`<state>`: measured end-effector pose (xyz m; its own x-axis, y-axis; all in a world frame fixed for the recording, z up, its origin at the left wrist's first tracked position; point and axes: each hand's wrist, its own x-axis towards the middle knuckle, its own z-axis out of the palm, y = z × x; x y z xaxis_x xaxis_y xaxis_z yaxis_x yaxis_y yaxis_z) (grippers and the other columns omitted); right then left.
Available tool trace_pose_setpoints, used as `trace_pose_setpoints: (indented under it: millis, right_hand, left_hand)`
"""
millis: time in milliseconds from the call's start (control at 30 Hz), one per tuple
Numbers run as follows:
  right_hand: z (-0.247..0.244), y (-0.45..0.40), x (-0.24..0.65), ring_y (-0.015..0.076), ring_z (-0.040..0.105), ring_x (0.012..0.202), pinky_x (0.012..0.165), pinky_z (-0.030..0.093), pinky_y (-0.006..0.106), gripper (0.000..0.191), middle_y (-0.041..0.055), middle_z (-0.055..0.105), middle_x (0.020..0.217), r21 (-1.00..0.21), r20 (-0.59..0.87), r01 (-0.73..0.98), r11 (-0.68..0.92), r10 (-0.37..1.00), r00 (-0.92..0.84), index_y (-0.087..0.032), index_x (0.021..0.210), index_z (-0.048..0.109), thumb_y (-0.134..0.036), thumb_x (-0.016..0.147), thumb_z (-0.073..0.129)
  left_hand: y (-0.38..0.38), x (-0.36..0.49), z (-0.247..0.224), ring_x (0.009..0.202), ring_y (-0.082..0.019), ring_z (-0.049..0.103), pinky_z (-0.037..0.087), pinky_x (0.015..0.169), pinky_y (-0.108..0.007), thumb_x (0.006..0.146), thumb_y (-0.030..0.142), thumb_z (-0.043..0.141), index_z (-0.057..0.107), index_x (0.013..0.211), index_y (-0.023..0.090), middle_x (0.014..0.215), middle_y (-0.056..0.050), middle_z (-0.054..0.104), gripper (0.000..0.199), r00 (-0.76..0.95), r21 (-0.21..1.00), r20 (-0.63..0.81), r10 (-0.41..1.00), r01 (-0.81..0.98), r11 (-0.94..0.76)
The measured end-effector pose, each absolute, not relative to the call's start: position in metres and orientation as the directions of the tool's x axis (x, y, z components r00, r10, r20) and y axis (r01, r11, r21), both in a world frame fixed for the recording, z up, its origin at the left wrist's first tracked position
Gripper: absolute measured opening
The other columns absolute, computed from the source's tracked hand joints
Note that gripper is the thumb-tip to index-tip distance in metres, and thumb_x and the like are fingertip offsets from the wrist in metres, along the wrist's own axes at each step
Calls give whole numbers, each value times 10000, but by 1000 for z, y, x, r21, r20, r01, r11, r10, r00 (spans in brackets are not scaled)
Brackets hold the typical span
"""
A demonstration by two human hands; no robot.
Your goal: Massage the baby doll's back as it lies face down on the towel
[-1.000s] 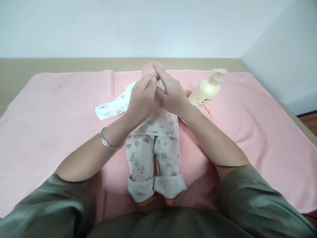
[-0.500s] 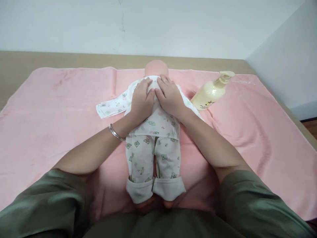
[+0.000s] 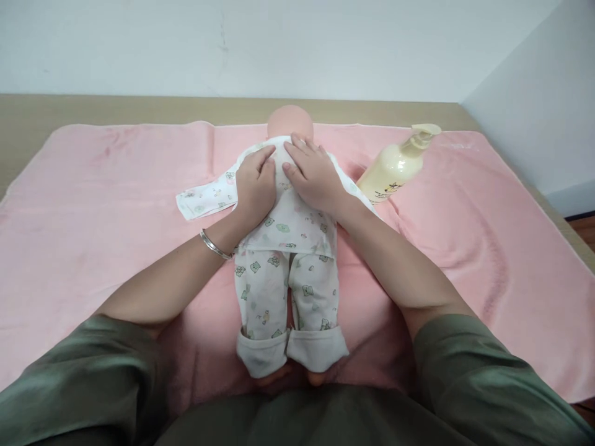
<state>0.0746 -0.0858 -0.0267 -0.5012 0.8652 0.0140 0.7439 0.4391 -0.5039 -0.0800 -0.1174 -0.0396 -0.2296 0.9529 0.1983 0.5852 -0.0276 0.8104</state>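
Observation:
A doll (image 3: 290, 121) in a white printed top (image 3: 297, 232) and matching trousers (image 3: 313, 294) lies face down, its head at the far side. My left hand (image 3: 256, 186) rests on the left of its upper back, fingers close together around that side. Flat on the right of the upper back lies my right hand (image 3: 313, 172), its fingers somewhat spread and its thumb towards the middle. Neither hand holds anything that shows. The left sleeve (image 3: 207, 197) of the top stretches out sideways; the right one is partly hidden by my right forearm.
A pale yellow pump bottle (image 3: 393, 168) lies tilted on the pink blanket (image 3: 106, 204), right of the doll. Beyond the blanket runs the wooden table edge (image 3: 139, 110), against a white wall. Another wall stands at the right.
My left hand has shifted slightly left, off the middle of the back, and its fingers have drawn together. My right hand has moved slightly left. The view has shifted a little.

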Motion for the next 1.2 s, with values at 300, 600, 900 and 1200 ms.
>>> trace_pose_setpoints:
  millis: [300, 600, 900, 1200]
  right_hand:
    - [-12, -150, 51, 423, 197, 1666, 1378, 151, 647, 656, 168, 309, 1764, -435, 80, 758, 486, 859, -505, -76, 1656, 384, -185, 1013, 455]
    - [-19, -96, 65, 349, 282, 1650, 1380, 229, 549, 600, 190, 346, 1741, -473, -60, 831, 293, 930, -362, -35, 1627, 401, -269, 1075, 383]
    - [-15, -144, 52, 416, 210, 1665, 1372, 145, 692, 599, 96, 365, 1746, -495, 63, 764, 414, 894, -443, -157, 1632, 431, -244, 1042, 370]
    - [-25, -98, 64, 315, 315, 1644, 1382, 274, 538, 541, 47, 402, 1735, -520, 35, 750, 408, 888, -458, -174, 1602, 500, -241, 1076, 393]
  left_hand:
    - [-116, -83, -47, 1304, -265, 667, 510, 1189, -423, 1004, 189, 491, 733, 1149, 224, 1319, -70, 755, 284, -285, 894, 134, 949, 449, 9]
    - [-114, -86, -52, 1303, -257, 669, 495, 1209, -397, 1014, 207, 494, 729, 1176, 224, 1312, -59, 755, 286, -224, 850, 212, 951, 522, -66]
    - [-114, -88, -52, 1309, -231, 668, 520, 1180, -378, 1062, 210, 486, 726, 1200, 255, 1319, -31, 754, 281, -218, 845, 167, 962, 534, -26]
    - [-114, -81, -45, 1233, -242, 692, 543, 1134, -395, 1001, 157, 474, 731, 1135, 242, 1243, -25, 783, 302, -202, 825, 208, 957, 562, -61]
